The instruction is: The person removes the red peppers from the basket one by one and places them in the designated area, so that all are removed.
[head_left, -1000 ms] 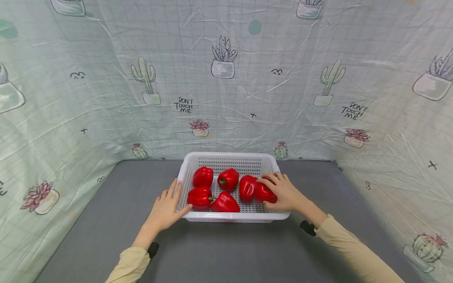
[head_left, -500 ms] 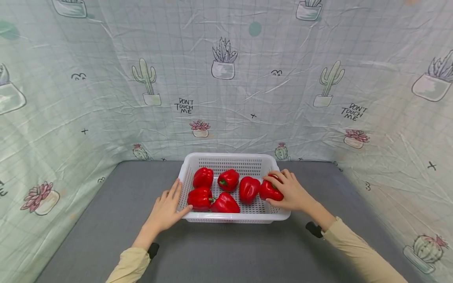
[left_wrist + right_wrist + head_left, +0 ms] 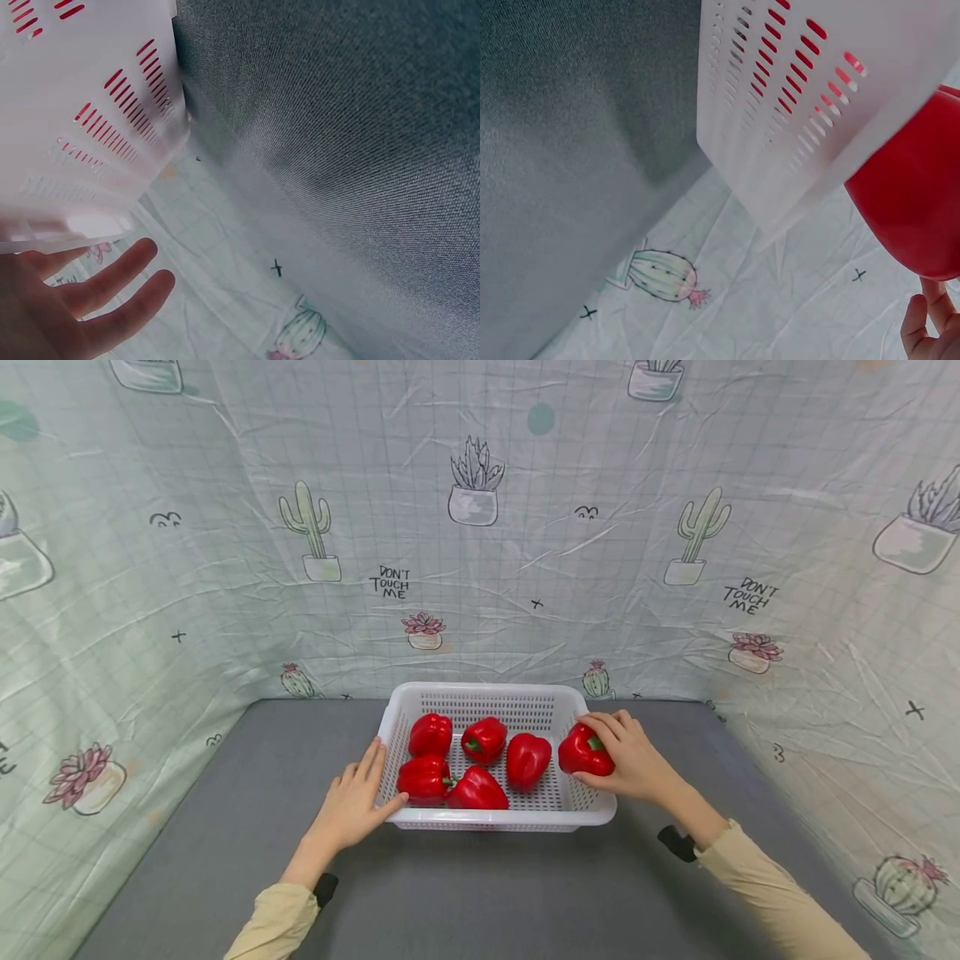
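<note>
A white plastic basket (image 3: 517,819) with slotted walls stands on the grey table, with several red bell peppers (image 3: 477,790) lying in it. My right hand (image 3: 636,762) grips one red bell pepper (image 3: 586,750) at the basket's right rim, thumb at the near side and fingers over the far side. In the right wrist view this bell pepper (image 3: 911,187) is above the rim, and only some fingertips (image 3: 915,319) show. My left hand (image 3: 351,802) rests on the left rim near the front corner, fingers extended. Those fingers (image 3: 124,315) appear beside the basket wall in the left wrist view.
The grey tabletop (image 3: 495,893) extends to the left, right and front of the basket. A pale cloth (image 3: 517,560) printed with cacti hangs behind the table and along both sides. Dark bands (image 3: 677,843) sit on the wrists.
My right hand has lifted the bell pepper from beside its neighbour and moved it right, up to the basket's right rim. My left hand has stayed put.
</note>
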Motion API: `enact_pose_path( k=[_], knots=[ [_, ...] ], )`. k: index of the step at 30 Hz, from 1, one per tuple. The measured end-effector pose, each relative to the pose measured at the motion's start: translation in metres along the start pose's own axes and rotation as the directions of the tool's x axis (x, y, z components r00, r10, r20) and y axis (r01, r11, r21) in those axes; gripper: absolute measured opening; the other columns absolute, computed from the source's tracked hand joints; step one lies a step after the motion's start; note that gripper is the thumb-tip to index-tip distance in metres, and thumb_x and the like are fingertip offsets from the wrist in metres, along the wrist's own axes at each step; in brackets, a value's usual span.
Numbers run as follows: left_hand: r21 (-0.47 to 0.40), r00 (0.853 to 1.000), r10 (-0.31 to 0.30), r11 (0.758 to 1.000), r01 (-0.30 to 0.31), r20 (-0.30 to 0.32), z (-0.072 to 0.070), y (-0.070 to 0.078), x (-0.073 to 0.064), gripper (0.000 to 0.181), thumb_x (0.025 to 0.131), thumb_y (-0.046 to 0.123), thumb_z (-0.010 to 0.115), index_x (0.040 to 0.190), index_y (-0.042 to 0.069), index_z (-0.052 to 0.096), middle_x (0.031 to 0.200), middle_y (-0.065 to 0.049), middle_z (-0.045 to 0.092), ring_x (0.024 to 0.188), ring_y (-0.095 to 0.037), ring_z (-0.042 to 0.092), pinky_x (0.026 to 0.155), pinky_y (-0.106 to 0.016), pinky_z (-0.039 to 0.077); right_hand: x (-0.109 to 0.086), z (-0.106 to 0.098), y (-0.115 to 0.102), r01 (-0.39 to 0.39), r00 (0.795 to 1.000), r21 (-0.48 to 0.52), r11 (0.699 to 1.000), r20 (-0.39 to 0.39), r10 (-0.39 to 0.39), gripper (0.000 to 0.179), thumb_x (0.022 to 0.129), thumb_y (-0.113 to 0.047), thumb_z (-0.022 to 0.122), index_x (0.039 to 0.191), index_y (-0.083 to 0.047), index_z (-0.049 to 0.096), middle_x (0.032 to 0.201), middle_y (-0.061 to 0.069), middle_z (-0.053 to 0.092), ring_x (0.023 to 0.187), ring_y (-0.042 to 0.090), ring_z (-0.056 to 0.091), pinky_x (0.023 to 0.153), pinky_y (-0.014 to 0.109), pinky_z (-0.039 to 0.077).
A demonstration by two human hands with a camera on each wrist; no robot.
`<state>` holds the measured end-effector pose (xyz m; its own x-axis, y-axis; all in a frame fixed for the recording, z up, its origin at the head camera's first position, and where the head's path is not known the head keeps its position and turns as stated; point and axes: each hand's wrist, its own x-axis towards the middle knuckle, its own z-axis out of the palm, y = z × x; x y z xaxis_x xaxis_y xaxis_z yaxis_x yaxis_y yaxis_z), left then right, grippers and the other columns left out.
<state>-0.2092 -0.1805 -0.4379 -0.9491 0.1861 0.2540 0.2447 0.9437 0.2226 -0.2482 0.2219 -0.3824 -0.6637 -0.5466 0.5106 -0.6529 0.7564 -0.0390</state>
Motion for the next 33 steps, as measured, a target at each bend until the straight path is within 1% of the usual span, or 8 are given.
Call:
enact_pose_path(
  k=[2, 6, 11, 15, 19, 23, 27, 33],
  knots=[
    [-0.001, 1.000, 0.000, 1.000, 0.000, 0.001, 0.000, 0.000, 0.000, 0.084, 0.078, 0.049, 0.056, 0.138, -0.001, 0.027, 0.145, -0.019, 0.024, 0.110, -0.039, 0.045, 0.086, -0.059, 0.040, -0.001, -0.001, 0.001, 0.000, 1.000, 0.007, 1.000, 0.003, 0.000, 0.084, 0.053, -0.036, 0.083, 0.123, -0.009, 0.047, 0.117, 0.009, 0.050, 0.099, 0.019, 0.040, 0.069, 0.035, 0.051],
    [-0.004, 1.000, -0.002, 1.000, 0.002, 0.004, 0.000, 0.000, 0.001, 0.084, 0.078, 0.048, 0.057, 0.139, -0.001, 0.026, 0.146, -0.019, 0.024, 0.111, -0.039, 0.045, 0.086, -0.059, 0.040, -0.002, -0.004, 0.001, 0.002, 1.000, 0.055, 0.999, 0.011, -0.002, 0.086, 0.050, -0.034, 0.085, 0.122, -0.009, 0.046, 0.119, 0.010, 0.048, 0.102, 0.022, 0.040, 0.067, 0.035, 0.054],
    [-0.003, 1.000, -0.004, 1.000, 0.004, 0.005, 0.000, 0.000, 0.001, 0.084, 0.078, 0.049, 0.057, 0.139, -0.001, 0.026, 0.146, -0.019, 0.024, 0.111, -0.039, 0.045, 0.086, -0.059, 0.040, -0.002, -0.008, 0.003, -0.007, 1.000, 0.086, 0.996, 0.004, 0.007, 0.083, 0.049, -0.031, 0.086, 0.120, -0.011, 0.047, 0.118, 0.009, 0.046, 0.105, 0.022, 0.038, 0.068, 0.037, 0.054],
    [-0.008, 1.000, 0.001, 1.000, -0.001, 0.002, 0.001, -0.001, 0.001, 0.084, 0.078, 0.049, 0.056, 0.139, 0.000, 0.026, 0.146, -0.018, 0.023, 0.110, -0.038, 0.045, 0.085, -0.059, 0.041, -0.001, -0.012, 0.007, 0.008, 1.000, 0.040, 0.999, -0.031, -0.007, 0.081, 0.048, -0.030, 0.086, 0.118, -0.011, 0.049, 0.116, 0.009, 0.047, 0.102, 0.022, 0.038, 0.071, 0.038, 0.052],
    [-0.019, 1.000, 0.006, 1.000, -0.006, 0.001, 0.002, -0.002, 0.001, 0.084, 0.078, 0.049, 0.054, 0.139, 0.000, 0.025, 0.147, -0.017, 0.022, 0.110, -0.038, 0.046, 0.085, -0.058, 0.041, 0.000, -0.015, 0.015, 0.010, 0.997, -0.033, 0.999, -0.074, -0.013, 0.081, 0.047, -0.032, 0.086, 0.117, -0.011, 0.050, 0.114, 0.010, 0.048, 0.101, 0.024, 0.040, 0.074, 0.041, 0.045],
    [-0.021, 1.000, 0.007, 1.000, -0.007, 0.000, 0.002, -0.002, 0.000, 0.084, 0.078, 0.050, 0.054, 0.139, 0.000, 0.025, 0.147, -0.017, 0.022, 0.110, -0.039, 0.046, 0.085, -0.059, 0.040, 0.000, -0.016, 0.025, -0.030, 0.995, -0.045, 0.999, -0.099, 0.025, 0.080, 0.049, -0.032, 0.085, 0.118, -0.010, 0.051, 0.115, 0.012, 0.048, 0.101, 0.026, 0.040, 0.074, 0.044, 0.042],
    [-0.021, 1.000, 0.011, 1.000, -0.011, -0.002, 0.002, -0.003, 0.002, 0.084, 0.078, 0.050, 0.054, 0.139, 0.000, 0.025, 0.147, -0.017, 0.022, 0.110, -0.039, 0.046, 0.085, -0.059, 0.041, -0.003, -0.013, 0.036, -0.101, 0.989, -0.044, 0.994, -0.112, 0.096, 0.081, 0.052, -0.030, 0.084, 0.121, -0.008, 0.048, 0.117, 0.015, 0.047, 0.104, 0.030, 0.039, 0.076, 0.049, 0.042],
    [-0.010, 1.000, 0.006, 1.000, -0.006, 0.003, 0.003, -0.003, 0.001, 0.084, 0.078, 0.050, 0.054, 0.140, 0.001, 0.024, 0.147, -0.016, 0.021, 0.110, -0.038, 0.045, 0.084, -0.058, 0.041, -0.005, 0.001, 0.056, -0.187, 0.976, -0.043, 0.981, -0.123, 0.181, 0.081, 0.056, -0.027, 0.082, 0.123, -0.003, 0.045, 0.118, 0.019, 0.046, 0.104, 0.037, 0.039, 0.079, 0.056, 0.039]
  ],
)
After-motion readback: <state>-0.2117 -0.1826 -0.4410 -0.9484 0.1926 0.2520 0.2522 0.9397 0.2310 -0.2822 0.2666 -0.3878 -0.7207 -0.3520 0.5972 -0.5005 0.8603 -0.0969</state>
